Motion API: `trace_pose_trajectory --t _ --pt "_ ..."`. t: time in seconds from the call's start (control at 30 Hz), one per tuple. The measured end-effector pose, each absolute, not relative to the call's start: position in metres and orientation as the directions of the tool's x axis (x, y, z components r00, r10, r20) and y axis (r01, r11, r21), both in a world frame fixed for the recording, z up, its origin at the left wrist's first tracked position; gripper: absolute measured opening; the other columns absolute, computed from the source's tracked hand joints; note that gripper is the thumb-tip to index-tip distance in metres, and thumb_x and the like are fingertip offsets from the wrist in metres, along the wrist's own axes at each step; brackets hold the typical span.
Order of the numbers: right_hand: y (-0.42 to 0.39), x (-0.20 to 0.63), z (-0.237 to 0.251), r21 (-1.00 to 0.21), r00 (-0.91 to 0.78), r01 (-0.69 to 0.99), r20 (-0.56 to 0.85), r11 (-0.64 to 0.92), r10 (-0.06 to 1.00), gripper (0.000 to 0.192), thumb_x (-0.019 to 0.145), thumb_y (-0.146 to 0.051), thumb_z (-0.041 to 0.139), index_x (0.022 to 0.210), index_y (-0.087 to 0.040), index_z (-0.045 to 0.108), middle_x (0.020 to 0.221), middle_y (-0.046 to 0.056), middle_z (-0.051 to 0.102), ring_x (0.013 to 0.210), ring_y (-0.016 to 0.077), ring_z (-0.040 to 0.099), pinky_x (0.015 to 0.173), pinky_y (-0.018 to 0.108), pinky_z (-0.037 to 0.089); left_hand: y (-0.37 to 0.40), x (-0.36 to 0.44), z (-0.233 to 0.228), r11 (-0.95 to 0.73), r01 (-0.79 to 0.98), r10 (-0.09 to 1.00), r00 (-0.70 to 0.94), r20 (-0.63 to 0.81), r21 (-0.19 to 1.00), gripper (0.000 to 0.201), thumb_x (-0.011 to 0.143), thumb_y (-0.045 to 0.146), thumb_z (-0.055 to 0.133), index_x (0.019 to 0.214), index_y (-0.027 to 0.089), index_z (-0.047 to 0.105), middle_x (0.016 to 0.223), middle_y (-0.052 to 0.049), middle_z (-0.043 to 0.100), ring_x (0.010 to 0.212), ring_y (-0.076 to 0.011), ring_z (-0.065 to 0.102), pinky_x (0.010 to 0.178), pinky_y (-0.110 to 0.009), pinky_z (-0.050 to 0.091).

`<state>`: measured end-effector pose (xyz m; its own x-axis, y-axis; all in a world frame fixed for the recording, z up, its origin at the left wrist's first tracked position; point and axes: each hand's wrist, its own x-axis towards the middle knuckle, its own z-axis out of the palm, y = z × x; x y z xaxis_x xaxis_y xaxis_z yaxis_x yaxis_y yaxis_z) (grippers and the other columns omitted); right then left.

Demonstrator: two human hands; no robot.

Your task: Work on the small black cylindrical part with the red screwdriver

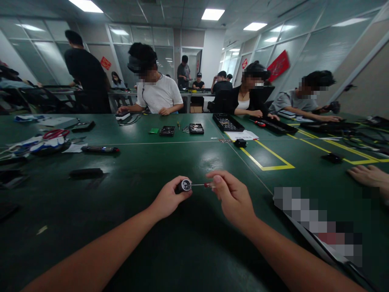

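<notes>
My left hand [170, 198] is closed around a short dark cylinder [185, 185], its round open end with a pale rim and inner parts facing me. What kind of device it is I cannot tell. A slim screwdriver [207, 185] with a metal shaft and red handle is pinched in my right hand [234, 196]. Its shaft points left, and the tip meets the cylinder's open end; how deep it reaches is unclear. Both hands are held over the green table [182, 251].
Across the table sit people in headsets. Two black hard-drive-like boxes [196, 128], a black parts tray [227, 122] and a small black block [240, 142] lie ahead. To the left are a dark cylindrical tool [100, 149] and a black bar [86, 173]. Another person's hand [369, 178] rests at right.
</notes>
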<state>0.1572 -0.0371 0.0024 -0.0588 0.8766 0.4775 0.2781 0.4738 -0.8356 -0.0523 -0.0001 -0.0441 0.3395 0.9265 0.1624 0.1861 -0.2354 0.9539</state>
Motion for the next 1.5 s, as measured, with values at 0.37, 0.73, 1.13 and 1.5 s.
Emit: trace_pose_trajectory --t 0.37,0.73,1.13,1.5 --pt "-0.036 0.156 0.001 -0.834 -0.079 0.249 0.489 0.492 0.869 0.026 0.103 -0.041 0.05 0.1 -0.024 0.069 0.07 -0.002 0.063 0.058 0.0139 0.055 0.056 0.028 0.044 -0.002 -0.051 -0.04 -0.238 0.182 0.923 0.347 0.164 0.954 0.024 0.082 0.029 0.071 0.102 0.018 0.064 0.096 -0.003 0.061 0.092 -0.0204 0.058 0.088 -0.034 0.044" --pt "-0.036 0.159 0.003 -0.81 -0.068 0.334 0.489 0.482 0.869 0.02 0.1 -0.035 0.054 0.108 -0.024 0.068 0.087 0.003 0.071 0.078 0.0194 0.067 0.068 0.031 0.05 -0.001 -0.052 -0.042 -0.23 0.191 0.927 0.341 0.155 0.954 0.025 0.083 0.028 0.071 0.105 0.018 0.064 0.099 -0.004 0.063 0.095 -0.0214 0.059 0.089 -0.035 0.046" --pt "-0.035 0.157 0.001 -0.838 -0.02 0.291 0.478 0.462 0.878 0.017 0.101 -0.036 0.055 0.111 -0.024 0.064 0.094 0.004 0.072 0.087 0.0209 0.07 0.077 0.034 0.052 -0.001 -0.051 -0.041 -0.24 0.229 0.93 0.332 0.156 0.943 0.024 0.084 0.026 0.07 0.106 0.018 0.065 0.101 -0.004 0.066 0.096 -0.0209 0.062 0.091 -0.036 0.047" --pt "-0.016 0.154 -0.009 -0.974 0.135 -0.094 0.195 0.208 0.972 0.03 0.094 -0.052 0.058 0.092 -0.023 0.062 0.077 0.002 0.065 0.068 0.0192 0.063 0.068 0.037 0.055 -0.002 -0.051 -0.033 -0.365 0.401 0.927 0.242 0.287 0.84 0.033 0.085 0.023 0.073 0.118 0.021 0.071 0.117 -0.006 0.072 0.11 -0.0243 0.066 0.103 -0.041 0.048"
